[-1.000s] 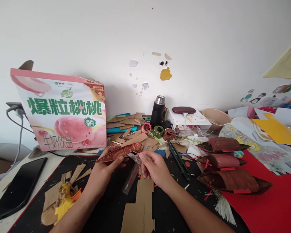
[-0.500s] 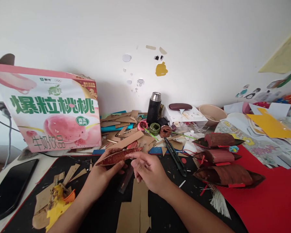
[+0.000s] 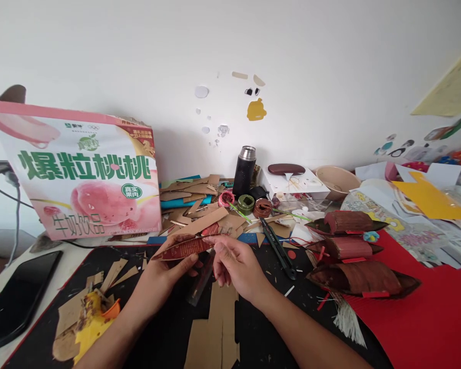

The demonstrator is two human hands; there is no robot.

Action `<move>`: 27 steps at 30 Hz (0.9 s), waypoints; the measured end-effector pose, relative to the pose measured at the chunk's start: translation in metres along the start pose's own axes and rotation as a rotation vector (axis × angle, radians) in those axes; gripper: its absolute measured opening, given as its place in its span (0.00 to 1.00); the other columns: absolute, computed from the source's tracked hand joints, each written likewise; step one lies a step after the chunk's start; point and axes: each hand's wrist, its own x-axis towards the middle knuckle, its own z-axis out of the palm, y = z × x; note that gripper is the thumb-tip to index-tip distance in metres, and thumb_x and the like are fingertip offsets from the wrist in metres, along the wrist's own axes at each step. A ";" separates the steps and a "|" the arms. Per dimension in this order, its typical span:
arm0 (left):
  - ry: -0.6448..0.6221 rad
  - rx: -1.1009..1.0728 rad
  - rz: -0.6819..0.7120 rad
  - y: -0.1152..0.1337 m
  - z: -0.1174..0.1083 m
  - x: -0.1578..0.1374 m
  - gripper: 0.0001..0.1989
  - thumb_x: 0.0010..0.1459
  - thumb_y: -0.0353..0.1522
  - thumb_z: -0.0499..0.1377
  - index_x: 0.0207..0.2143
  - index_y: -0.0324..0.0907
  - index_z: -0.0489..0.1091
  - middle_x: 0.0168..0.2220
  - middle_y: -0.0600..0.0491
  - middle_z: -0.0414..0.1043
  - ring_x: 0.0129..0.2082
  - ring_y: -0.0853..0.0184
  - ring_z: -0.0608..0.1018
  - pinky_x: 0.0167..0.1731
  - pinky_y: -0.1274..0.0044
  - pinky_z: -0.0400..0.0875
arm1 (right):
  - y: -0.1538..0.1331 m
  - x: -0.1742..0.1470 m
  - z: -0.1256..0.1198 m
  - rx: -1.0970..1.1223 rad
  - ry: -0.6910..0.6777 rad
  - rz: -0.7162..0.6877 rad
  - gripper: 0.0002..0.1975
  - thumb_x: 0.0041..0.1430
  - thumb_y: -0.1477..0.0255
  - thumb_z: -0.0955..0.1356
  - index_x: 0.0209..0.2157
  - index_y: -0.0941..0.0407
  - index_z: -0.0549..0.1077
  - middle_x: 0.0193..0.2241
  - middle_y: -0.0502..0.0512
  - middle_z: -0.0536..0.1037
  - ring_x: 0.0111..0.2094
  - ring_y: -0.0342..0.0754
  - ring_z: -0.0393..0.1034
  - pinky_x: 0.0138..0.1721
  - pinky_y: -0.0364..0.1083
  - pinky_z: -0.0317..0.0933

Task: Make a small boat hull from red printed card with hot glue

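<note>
A small boat-shaped cardboard piece [image 3: 182, 249], reddish-brown with faint printed lettering, is held over the black mat. My left hand [image 3: 167, 274] grips its left part, thumb on the near side and fingers behind. At its right end my right hand [image 3: 238, 266] is closed, with the index finger and thumb on the tip; the other fingers curl under. Beneath the hands lie a clear ruler-like strip [image 3: 197, 287] and long cardboard strips [image 3: 215, 328]. To the right, several finished brown model boats [image 3: 369, 277] with curved covers rest on red paper.
A dark utility knife [image 3: 278, 248] lies right of my hands. Behind are cardboard scraps [image 3: 200, 220], open paint jars [image 3: 246, 204] and a black thermos [image 3: 245, 171]. A large pink drink carton [image 3: 88, 174] and a phone [image 3: 21, 297] are at left. A white box [image 3: 292, 184] stands at back.
My right hand's fingers have shifted slightly along the right end of the boat piece, and the hand is a little more closed. My left hand keeps its grip.
</note>
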 end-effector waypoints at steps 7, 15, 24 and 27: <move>0.158 -0.202 0.039 0.000 0.000 0.003 0.24 0.53 0.40 0.74 0.50 0.42 0.75 0.41 0.49 0.81 0.33 0.62 0.83 0.29 0.76 0.79 | 0.001 0.000 0.003 -0.061 0.003 -0.015 0.35 0.64 0.40 0.66 0.42 0.61 0.79 0.15 0.44 0.68 0.14 0.39 0.62 0.16 0.39 0.51; 0.008 -0.428 -0.040 0.002 0.004 0.001 0.16 0.51 0.39 0.75 0.35 0.38 0.79 0.28 0.50 0.79 0.27 0.66 0.78 0.24 0.79 0.74 | 0.004 0.005 0.003 0.005 -0.001 0.112 0.35 0.58 0.35 0.67 0.35 0.56 0.71 0.17 0.43 0.70 0.13 0.40 0.64 0.13 0.38 0.51; -0.139 -0.445 -0.123 0.002 0.005 -0.005 0.15 0.51 0.40 0.75 0.33 0.37 0.82 0.27 0.47 0.80 0.26 0.66 0.79 0.25 0.79 0.74 | 0.006 0.006 0.004 0.042 0.046 0.150 0.40 0.55 0.31 0.64 0.18 0.56 0.67 0.13 0.50 0.68 0.12 0.39 0.62 0.13 0.39 0.51; -0.132 -0.462 -0.143 0.002 0.005 -0.005 0.15 0.51 0.39 0.76 0.33 0.36 0.82 0.27 0.47 0.81 0.26 0.66 0.79 0.25 0.79 0.75 | 0.007 0.007 0.005 0.040 0.074 0.143 0.39 0.54 0.32 0.66 0.17 0.56 0.66 0.13 0.49 0.68 0.13 0.39 0.62 0.14 0.39 0.52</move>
